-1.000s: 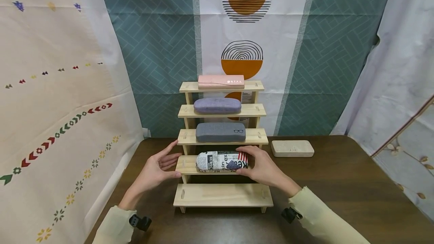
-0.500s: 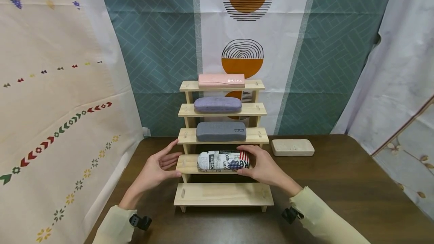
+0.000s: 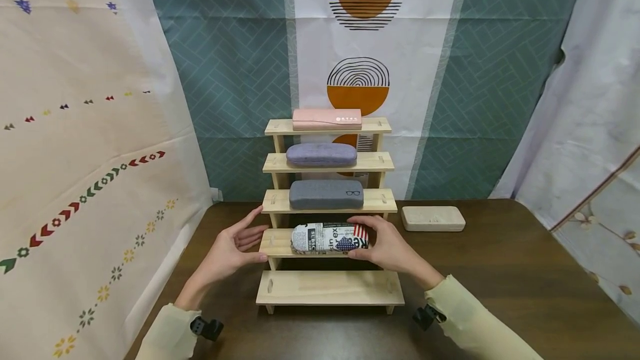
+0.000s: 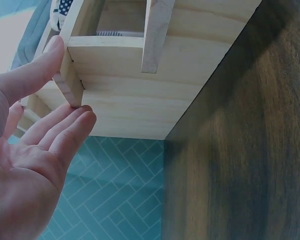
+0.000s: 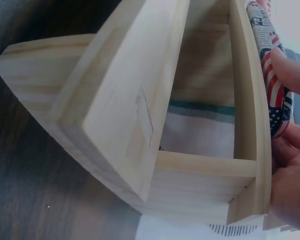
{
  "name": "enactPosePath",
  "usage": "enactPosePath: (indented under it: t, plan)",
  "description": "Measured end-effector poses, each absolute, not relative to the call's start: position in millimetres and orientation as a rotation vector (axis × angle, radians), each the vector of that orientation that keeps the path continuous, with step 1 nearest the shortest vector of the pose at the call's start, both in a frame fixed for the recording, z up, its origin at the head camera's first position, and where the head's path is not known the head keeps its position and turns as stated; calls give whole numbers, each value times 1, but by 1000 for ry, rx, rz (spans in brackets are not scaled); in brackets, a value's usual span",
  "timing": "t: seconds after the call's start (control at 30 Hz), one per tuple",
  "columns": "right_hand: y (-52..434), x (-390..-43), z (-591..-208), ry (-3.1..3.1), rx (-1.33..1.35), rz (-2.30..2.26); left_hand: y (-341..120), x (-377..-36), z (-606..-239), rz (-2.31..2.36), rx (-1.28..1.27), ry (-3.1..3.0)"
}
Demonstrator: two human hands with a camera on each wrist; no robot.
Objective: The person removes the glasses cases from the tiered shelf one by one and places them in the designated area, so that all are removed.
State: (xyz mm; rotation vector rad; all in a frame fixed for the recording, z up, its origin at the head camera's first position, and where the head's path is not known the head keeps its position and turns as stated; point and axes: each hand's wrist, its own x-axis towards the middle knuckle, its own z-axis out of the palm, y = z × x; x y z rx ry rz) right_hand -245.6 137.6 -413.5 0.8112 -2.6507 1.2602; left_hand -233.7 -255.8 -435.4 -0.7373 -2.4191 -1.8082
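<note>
Newsprint-patterned, flag-marked glasses case point(image 3: 330, 238) lying on the pale wooden stepped rack's point(image 3: 327, 289) second step, gripped at its end by right hand point(image 3: 387, 246), best centred gently while flat-fingered left hand point(image 3: 231, 246) steadies the step's edge.

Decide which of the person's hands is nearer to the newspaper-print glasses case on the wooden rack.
Right. The right hand grips the newspaper-print glasses case at its right end, while the left hand rests against the left end of that shelf, apart from the case.
</note>
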Motion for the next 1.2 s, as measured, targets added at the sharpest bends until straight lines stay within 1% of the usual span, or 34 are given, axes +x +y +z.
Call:
enactPosePath:
  t: [0.3, 0.83, 1.2]
  plan:
    - [137, -242, -414, -2627, 809, 1326, -256, -233, -437, -1800, -743, -2415]
    - [141, -231, -408, -2452, 811, 1749, -256, -233, -436, -1785, -742, -2420]
    - [164, -224, -405, -2443, 790, 1743, -255, -234, -435, -1794, -737, -2424]
